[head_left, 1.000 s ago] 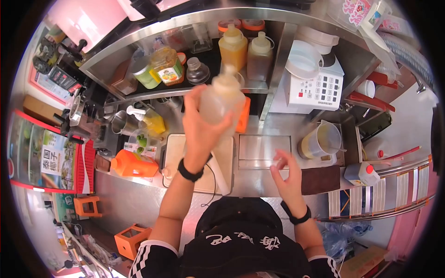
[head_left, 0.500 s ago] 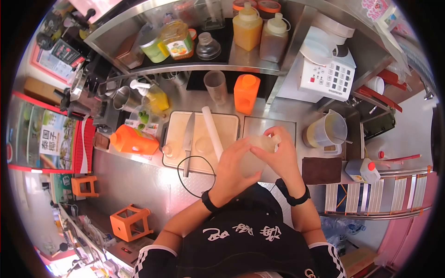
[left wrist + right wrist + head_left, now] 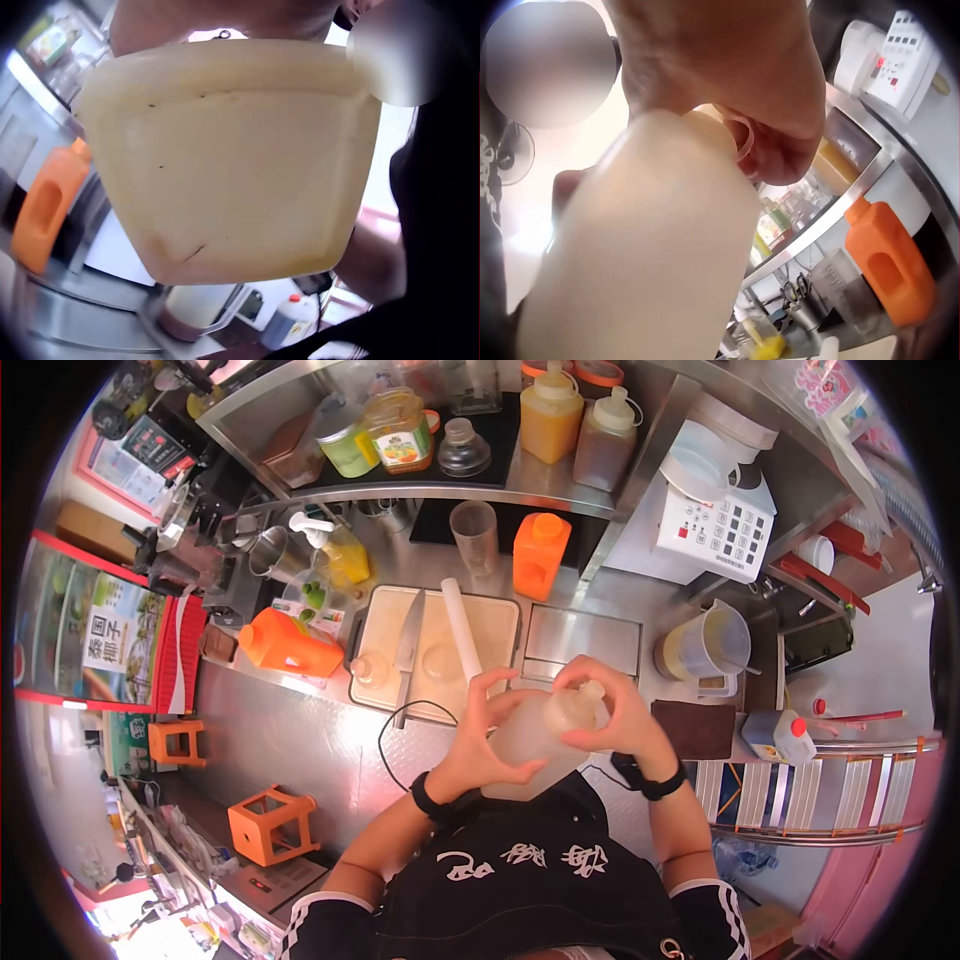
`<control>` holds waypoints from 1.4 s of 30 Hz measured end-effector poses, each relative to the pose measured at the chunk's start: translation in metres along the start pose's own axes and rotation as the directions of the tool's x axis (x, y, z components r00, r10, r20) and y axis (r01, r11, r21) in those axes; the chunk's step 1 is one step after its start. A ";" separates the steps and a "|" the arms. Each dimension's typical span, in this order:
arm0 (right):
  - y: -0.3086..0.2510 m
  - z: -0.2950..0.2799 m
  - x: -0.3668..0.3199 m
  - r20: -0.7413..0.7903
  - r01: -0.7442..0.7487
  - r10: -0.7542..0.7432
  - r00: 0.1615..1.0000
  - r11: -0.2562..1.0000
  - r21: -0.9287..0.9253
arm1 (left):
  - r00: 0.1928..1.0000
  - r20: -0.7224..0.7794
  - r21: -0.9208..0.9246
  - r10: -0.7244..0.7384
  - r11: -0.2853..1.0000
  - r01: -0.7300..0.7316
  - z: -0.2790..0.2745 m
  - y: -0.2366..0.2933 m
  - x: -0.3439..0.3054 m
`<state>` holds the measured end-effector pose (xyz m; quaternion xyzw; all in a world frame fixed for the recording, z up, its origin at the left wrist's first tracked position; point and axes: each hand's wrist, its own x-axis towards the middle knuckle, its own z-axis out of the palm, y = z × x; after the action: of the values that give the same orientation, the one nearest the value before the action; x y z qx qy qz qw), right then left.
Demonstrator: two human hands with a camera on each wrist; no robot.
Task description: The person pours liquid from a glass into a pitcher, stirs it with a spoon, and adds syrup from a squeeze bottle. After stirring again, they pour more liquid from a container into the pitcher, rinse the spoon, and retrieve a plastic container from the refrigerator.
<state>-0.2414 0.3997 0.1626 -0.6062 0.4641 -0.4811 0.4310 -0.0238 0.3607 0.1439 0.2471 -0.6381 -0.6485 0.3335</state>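
Observation:
A cloudy, translucent squeeze bottle (image 3: pixel 528 748) is held tilted in front of the apron, its capped top toward the right. My left hand (image 3: pixel 478 748) grips the bottle's body from the side, thumb and fingers spread around it. Around the cap (image 3: pixel 575 712) at the top, the fingers and thumb of my right hand (image 3: pixel 628 712) are curled. The left wrist view is filled by the squarish bottle base (image 3: pixel 232 180), with small dark marks on it. From the right wrist, the bottle's shoulder (image 3: pixel 656 202) appears below my right hand (image 3: pixel 727 60), which partly hides the neck.
A cutting board (image 3: pixel 385 625) carries a knife (image 3: pixel 411 635) and a white stick (image 3: pixel 461 625). Behind it stand a clear cup (image 3: pixel 474 538) and an orange jug (image 3: pixel 541 556); another orange jug (image 3: pixel 290 644) is at left. A measuring pitcher (image 3: pixel 705 643) stands right.
My left hand has brought the bottle down from near the shelf toward the apron. My right hand, empty at first, has taken hold of its top. The bottle's top now tips more toward the camera.

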 end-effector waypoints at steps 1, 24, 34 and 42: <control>-0.004 -0.006 0.002 0.030 0.044 -0.046 0.998 0.997 0.058 | 0.997 0.061 0.010 -0.042 0.999 0.042 -0.005 0.003 0.000; -0.029 -0.047 0.134 0.709 -0.167 0.072 0.701 0.984 0.065 | 0.965 -0.152 -0.341 -0.213 0.928 0.151 -0.031 0.020 0.021; -0.024 -0.028 0.141 0.675 -0.598 0.634 0.378 0.724 -0.345 | 0.957 -0.175 0.750 0.231 0.661 -0.023 -0.011 0.040 0.013; -0.039 -0.027 0.143 0.729 0.032 0.301 0.614 0.914 -0.405 | 0.962 -0.168 -0.200 -0.216 0.963 0.181 -0.030 0.027 0.018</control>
<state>-0.2470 0.2653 0.2310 -0.7874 0.3600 -0.0374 0.4990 -0.0105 0.3286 0.1707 0.3385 -0.5134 -0.7083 0.3467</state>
